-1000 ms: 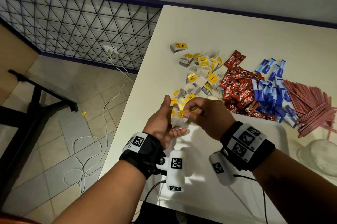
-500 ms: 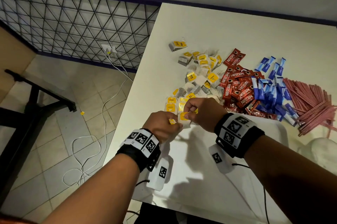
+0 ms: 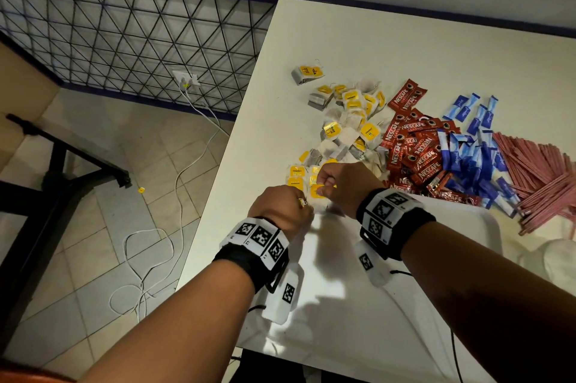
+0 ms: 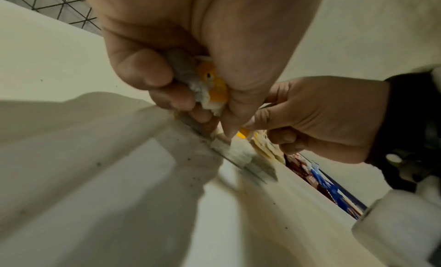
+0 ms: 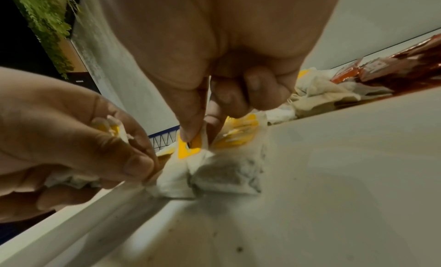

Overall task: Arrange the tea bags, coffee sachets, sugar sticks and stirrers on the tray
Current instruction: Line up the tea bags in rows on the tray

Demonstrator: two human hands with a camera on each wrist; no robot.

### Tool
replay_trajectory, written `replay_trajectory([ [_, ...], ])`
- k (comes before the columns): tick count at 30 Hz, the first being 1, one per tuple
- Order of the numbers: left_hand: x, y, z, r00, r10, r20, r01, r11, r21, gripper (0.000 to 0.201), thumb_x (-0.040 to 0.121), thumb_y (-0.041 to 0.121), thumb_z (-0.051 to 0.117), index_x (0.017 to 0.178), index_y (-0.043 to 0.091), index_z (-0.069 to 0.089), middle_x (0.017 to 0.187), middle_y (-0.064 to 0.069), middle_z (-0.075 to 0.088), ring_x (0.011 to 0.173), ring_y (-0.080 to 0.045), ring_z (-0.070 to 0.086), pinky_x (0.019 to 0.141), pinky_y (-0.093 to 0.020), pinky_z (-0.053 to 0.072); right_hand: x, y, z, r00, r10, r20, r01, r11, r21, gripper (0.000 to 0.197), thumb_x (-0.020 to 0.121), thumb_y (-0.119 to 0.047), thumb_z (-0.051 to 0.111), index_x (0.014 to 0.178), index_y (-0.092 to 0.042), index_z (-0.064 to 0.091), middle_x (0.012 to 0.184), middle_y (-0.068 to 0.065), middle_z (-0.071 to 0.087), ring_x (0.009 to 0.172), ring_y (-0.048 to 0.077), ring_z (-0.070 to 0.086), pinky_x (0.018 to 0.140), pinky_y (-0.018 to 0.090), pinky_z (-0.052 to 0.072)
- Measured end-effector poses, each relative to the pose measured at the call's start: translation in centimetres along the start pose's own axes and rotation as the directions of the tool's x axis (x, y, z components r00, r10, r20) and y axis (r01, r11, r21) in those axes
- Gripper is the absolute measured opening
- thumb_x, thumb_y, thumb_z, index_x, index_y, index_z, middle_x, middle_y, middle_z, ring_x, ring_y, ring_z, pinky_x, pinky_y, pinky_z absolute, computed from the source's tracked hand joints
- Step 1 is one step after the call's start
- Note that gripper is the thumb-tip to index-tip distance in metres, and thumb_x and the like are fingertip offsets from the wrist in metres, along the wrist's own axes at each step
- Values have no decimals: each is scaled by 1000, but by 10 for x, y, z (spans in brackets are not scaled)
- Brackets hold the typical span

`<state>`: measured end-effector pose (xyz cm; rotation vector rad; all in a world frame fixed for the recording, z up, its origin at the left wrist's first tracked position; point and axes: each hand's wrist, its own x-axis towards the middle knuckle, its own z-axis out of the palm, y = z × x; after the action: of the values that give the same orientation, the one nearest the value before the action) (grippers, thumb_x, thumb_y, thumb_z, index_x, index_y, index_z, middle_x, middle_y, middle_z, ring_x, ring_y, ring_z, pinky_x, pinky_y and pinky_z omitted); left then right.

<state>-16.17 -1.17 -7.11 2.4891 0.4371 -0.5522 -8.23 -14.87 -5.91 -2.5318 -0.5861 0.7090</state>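
Observation:
Over the far left corner of the white tray [image 3: 461,226], my left hand [image 3: 300,205] grips a bunch of tea bags [image 4: 210,84] in its curled fingers. Right beside it my right hand [image 3: 321,187] pinches the yellow tag of one tea bag [image 5: 190,146] between thumb and forefinger. That bag touches other tea bags [image 5: 226,174] lying in the tray corner. Behind the tray lie a loose heap of tea bags [image 3: 349,120], red coffee sachets [image 3: 417,148], blue sugar sticks [image 3: 473,152] and pink stirrers [image 3: 542,176].
The white table [image 3: 343,39] ends just left of my hands, with tiled floor and a white cable [image 3: 180,195] below. A metal lattice fence [image 3: 124,33] runs behind. A pale round object [image 3: 554,258] sits right of the tray.
My left hand has turned palm down and curled round its tea bags. The right hand has carried one tea bag down from the left palm to the tray corner.

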Motion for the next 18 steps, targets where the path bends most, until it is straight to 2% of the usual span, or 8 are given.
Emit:
replay_trajectory([
  [4, -7, 5, 0, 996, 89, -32, -88, 996, 24, 27, 87, 38, 57, 111, 33, 67, 113, 0, 68, 107, -26, 61, 87, -30, 49, 2, 0, 5, 999, -1, -32, 0, 999, -33, 6, 83, -23, 68, 84, -24, 62, 85, -5, 56, 87, 21, 59, 80, 31, 49],
  [6, -7, 6, 3, 990, 139, 24, -141, 988, 63, 33, 89, 40, 54, 120, 37, 63, 122, 1, 64, 113, -25, 59, 91, -32, 48, 3, 1, 4, 998, -13, -61, 11, 999, -39, 11, 83, -23, 69, 93, -20, 65, 92, -2, 56, 91, 21, 59, 81, 30, 48],
  [8, -5, 7, 5, 978, 187, 87, -199, 969, 150, 26, 91, 36, 49, 114, 34, 61, 115, -3, 62, 109, -29, 59, 80, -32, 48, -1, 5, 0, 995, -19, -98, 15, 999, -40, 15, 85, -24, 67, 99, -19, 63, 94, -2, 53, 91, 18, 56, 80, 27, 44],
  [10, -3, 7, 7, 973, 208, 95, -225, 947, 230, 17, 91, 36, 45, 102, 28, 56, 99, -5, 56, 97, -32, 60, 68, -31, 39, -11, 13, -5, 991, -34, -133, 26, 998, -65, 15, 87, -27, 64, 99, -19, 63, 95, -3, 53, 90, 16, 54, 79, 27, 43],
  [14, -1, 8, 14, 976, 216, 33, -217, 939, 267, 20, 92, 39, 43, 103, 29, 55, 104, -5, 55, 96, -31, 60, 70, -31, 42, -32, 26, 2, 991, -77, -110, 64, 991, -117, 16, 85, -34, 66, 97, -24, 69, 103, -3, 60, 92, 20, 59, 80, 35, 51],
  [18, -4, 9, 11, 974, 225, -28, -215, 955, 203, 19, 91, 38, 46, 101, 30, 59, 102, -3, 58, 98, -27, 60, 72, -28, 43, -36, 29, 8, 997, -55, -57, 48, 992, -115, 14, 85, -29, 65, 97, -25, 71, 106, -3, 63, 96, 22, 62, 81, 36, 51],
])
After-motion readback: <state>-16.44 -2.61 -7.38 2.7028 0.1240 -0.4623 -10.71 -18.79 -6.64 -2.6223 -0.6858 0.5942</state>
